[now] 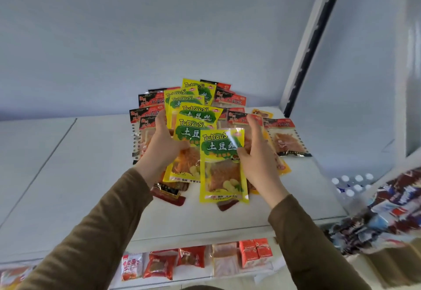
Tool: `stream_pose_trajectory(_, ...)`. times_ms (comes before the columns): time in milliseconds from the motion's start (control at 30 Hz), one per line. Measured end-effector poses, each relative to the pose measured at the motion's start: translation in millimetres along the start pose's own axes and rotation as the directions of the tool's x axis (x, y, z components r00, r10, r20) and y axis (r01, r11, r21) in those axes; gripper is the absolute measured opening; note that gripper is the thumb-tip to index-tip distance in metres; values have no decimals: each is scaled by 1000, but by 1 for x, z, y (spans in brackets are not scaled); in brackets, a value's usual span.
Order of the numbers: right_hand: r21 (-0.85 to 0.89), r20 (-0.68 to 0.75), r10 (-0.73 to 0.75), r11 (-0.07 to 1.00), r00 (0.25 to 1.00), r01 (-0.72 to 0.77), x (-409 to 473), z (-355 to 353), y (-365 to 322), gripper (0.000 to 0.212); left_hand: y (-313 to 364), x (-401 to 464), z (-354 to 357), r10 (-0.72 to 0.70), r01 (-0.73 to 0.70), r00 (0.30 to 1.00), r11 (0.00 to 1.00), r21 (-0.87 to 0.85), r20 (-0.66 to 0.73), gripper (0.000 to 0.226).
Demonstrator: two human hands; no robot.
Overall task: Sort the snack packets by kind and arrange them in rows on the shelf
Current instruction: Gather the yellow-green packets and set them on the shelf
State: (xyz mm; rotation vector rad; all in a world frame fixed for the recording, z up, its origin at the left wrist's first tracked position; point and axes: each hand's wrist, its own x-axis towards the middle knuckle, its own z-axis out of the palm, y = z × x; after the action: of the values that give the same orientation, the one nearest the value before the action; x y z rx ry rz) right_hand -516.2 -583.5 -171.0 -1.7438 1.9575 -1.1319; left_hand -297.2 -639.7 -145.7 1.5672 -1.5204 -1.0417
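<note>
White shelf [68, 175]: mixed heap of snack packets held at its centre-right. Red-and-black packets [148, 100] are stacked at the heap's left. Left hand [163, 146]: fingers curled round a fan of yellow TuDouSi packets [193, 118], thumb clamped on the front one. Front yellow packet [222, 166]: held upright and pinched at its right edge by the right hand [257, 157], thumb on the face, index finger raised. A red-topped clear packet [286, 139] lies flat at the far right. Lower shelf [205, 273]: red packets are shelved in a row.
</note>
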Motion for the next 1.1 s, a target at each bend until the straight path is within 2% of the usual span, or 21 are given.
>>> stream_pose_trajectory(100, 311, -8, -11, 950, 1000, 13, 8, 5, -3, 65, -2, 4, -6, -53, 59, 998, 975, -214, 34, 92)
stream_pose_trajectory(167, 451, 10, 19, 892, 1000, -22, 13, 11, -10, 47, -4, 9, -8, -62, 69, 998, 959, -274, 33, 65)
stream_pose_trajectory(267, 632, 85, 95, 764, 992, -127, 19, 22, -24, 33, 1, 5, -5, -45, 54, 998, 934, -352, 34, 22)
stream_pose_trajectory(333, 704, 103, 153, 687, 983, -180, 25, 29, -31, 24, 1, 4, -3, -90, 91, 996, 896, -434, 24, 12)
stream_pose_trajectory(433, 782, 132, 227, 574, 965, -242, 35, 40, -41, 7, 3, -1, -3, -109, 129, 992, 816, -563, 71, 16)
stream_pose_trajectory(533, 795, 209, 257, 516, 943, -317, 43, 49, -50, 13, 6, -7, -2, -137, 170, 985, 777, -606, 101, 35)
stream_pose_trajectory(600, 769, 226, 247, 548, 942, -329, 46, 55, -56, 15, 9, -12, 0, -135, 217, 975, 735, -642, 176, 52)
stream_pose_trajectory(633, 736, 223, 233, 597, 947, -320, 46, 56, -60, 15, 9, -11, 1, -126, 261, 962, 690, -675, 244, 62)
stream_pose_trajectory(700, 659, 178, 188, 706, 966, -259, 46, 60, -68, 13, 7, -11, 0, -49, 325, 926, 608, -725, 375, 80)
stream_pose_trajectory(733, 636, 140, 166, 741, 976, -217, 48, 63, -71, 14, 6, -13, -2, 10, 318, 915, 599, -735, 404, 85)
stream_pose_trajectory(800, 625, 70, 155, 763, 985, -164, 51, 67, -75, 18, 2, -17, -4, 61, 231, 927, 684, -692, 371, 83)
stream_pose_trajectory(867, 646, 12, 182, 749, 983, -146, 50, 68, -83, 18, -1, -22, -7, 47, 116, 966, 801, -587, 255, 67)
stream_pose_trajectory(933, 688, 13, 199, 709, 980, -153, 49, 72, -92, 16, -6, -22, -10, 48, 71, 980, 822, -565, 193, 53)
stream_pose_trajectory(1000, 755, 161, 173, 612, 972, -234, 48, 74, -100, 22, -12, -20, -19, 30, 74, 986, 805, -588, 165, 51)
stream_pose_trajectory(1100, 757, 405, 136, 505, 904, -414, 58, 65, -101, 37, -16, -16, -37, 26, 49, 994, 750, -659, 103, 39)
